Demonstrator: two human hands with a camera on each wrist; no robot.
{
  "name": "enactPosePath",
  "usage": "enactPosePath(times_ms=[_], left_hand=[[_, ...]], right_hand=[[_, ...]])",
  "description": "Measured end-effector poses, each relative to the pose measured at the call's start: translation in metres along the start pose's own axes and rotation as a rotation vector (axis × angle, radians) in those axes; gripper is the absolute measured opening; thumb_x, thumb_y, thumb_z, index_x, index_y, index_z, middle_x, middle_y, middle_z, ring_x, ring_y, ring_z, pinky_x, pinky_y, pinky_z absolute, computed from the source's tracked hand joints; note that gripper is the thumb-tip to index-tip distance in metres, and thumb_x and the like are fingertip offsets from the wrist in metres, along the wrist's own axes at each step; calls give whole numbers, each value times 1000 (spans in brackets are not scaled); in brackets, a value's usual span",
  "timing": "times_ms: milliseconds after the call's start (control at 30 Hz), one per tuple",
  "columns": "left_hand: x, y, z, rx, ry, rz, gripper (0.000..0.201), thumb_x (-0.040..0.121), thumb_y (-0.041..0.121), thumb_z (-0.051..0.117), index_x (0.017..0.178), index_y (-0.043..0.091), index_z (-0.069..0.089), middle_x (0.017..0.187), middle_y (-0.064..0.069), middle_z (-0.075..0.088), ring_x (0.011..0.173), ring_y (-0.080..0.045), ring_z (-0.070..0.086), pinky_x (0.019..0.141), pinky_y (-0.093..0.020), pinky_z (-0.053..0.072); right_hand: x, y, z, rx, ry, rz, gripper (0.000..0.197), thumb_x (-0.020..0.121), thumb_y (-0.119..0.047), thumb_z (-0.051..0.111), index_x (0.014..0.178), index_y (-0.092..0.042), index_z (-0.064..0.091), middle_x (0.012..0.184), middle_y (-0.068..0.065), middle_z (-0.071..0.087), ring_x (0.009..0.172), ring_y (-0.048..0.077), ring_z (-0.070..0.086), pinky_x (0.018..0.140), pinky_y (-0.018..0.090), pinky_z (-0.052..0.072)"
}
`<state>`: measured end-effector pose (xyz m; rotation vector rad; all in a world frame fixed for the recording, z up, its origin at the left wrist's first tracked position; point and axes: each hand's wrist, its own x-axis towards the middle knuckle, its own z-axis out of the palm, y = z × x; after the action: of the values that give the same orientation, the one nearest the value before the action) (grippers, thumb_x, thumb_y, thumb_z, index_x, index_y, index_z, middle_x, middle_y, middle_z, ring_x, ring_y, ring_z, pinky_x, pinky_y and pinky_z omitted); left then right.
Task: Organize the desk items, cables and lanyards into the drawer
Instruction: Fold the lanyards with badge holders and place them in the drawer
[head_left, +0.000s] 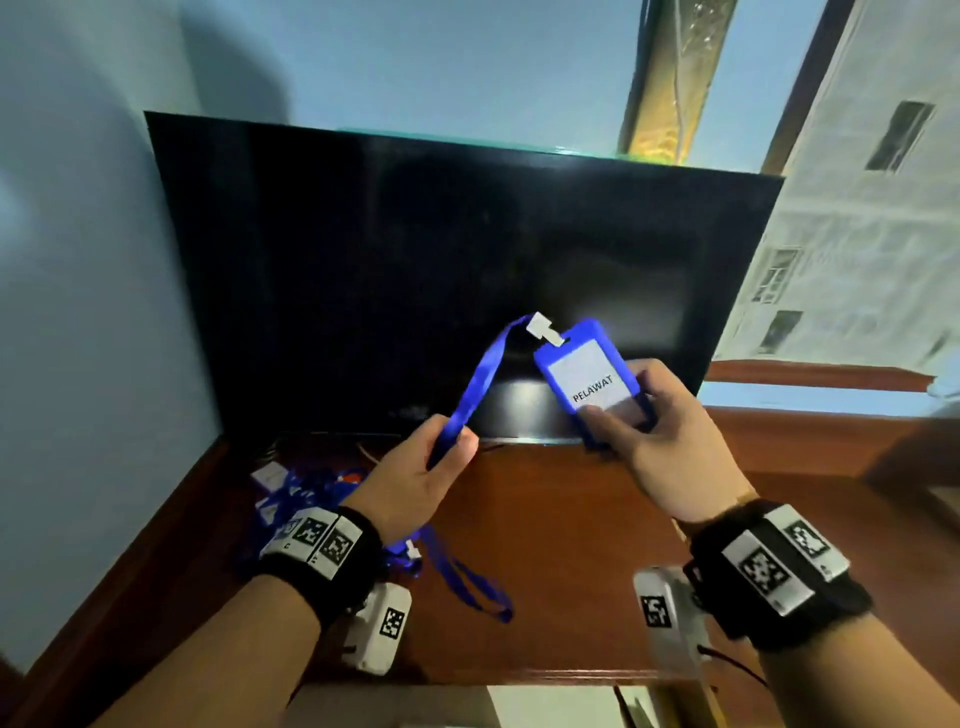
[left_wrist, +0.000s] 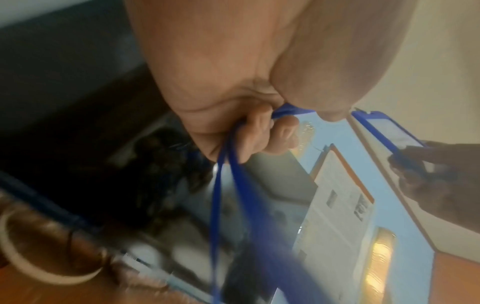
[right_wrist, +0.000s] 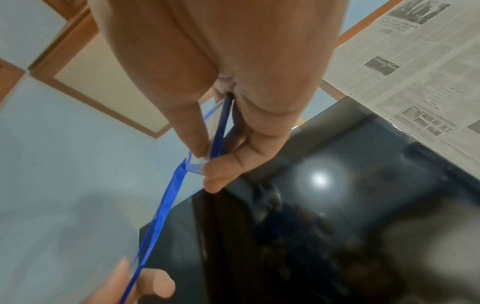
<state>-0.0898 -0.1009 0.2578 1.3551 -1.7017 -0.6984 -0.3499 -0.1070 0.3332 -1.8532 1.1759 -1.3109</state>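
Note:
My right hand (head_left: 660, 431) holds a blue badge holder (head_left: 587, 376) with a white card reading PELAWAT, raised in front of the dark screen. Thumb and fingers pinch its lower end; in the right wrist view the badge holder (right_wrist: 221, 127) shows edge-on between my fingers. Its blue lanyard strap (head_left: 480, 382) runs from a white clip (head_left: 543, 330) down to my left hand (head_left: 426, 475), which grips it. In the left wrist view the strap (left_wrist: 226, 174) passes through my curled fingers and hangs below. The strap's loose loop (head_left: 467, 577) trails on the wooden desk (head_left: 561, 545).
A pile of more blue lanyards and white badges (head_left: 301, 493) lies at the desk's back left. A large dark monitor (head_left: 441, 260) stands behind my hands. Newspaper (head_left: 857, 234) covers the window at right. A light drawer interior (head_left: 550, 706) shows below the desk's front edge.

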Motion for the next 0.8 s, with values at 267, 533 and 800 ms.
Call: enactPosePath(times_ms=[267, 533, 800], left_hand=[[-34, 104, -39, 474, -301, 341, 44, 100, 61, 52, 73, 27, 45, 67, 2, 53, 59, -11, 50, 59, -28, 40], [-13, 170, -84, 413, -15, 527, 36, 96, 49, 68, 72, 23, 61, 62, 3, 53, 58, -14, 50, 56, -22, 37], [54, 107, -89, 563, -6, 266, 35, 96, 52, 65, 77, 22, 62, 69, 5, 57, 66, -10, 54, 66, -30, 41]], right_hand=[[1, 11, -14, -323, 132, -57, 21, 88, -31, 80, 99, -28, 62, 79, -7, 71, 70, 5, 65, 58, 15, 49], [-31, 24, 22, -527, -311, -78, 25, 91, -25, 74, 87, -42, 57, 70, -16, 64, 71, -8, 60, 60, 11, 41], [-48, -28, 37, -103, -459, -263, 9, 91, -18, 78, 97, -24, 74, 90, -12, 74, 85, 5, 71, 77, 21, 52]])
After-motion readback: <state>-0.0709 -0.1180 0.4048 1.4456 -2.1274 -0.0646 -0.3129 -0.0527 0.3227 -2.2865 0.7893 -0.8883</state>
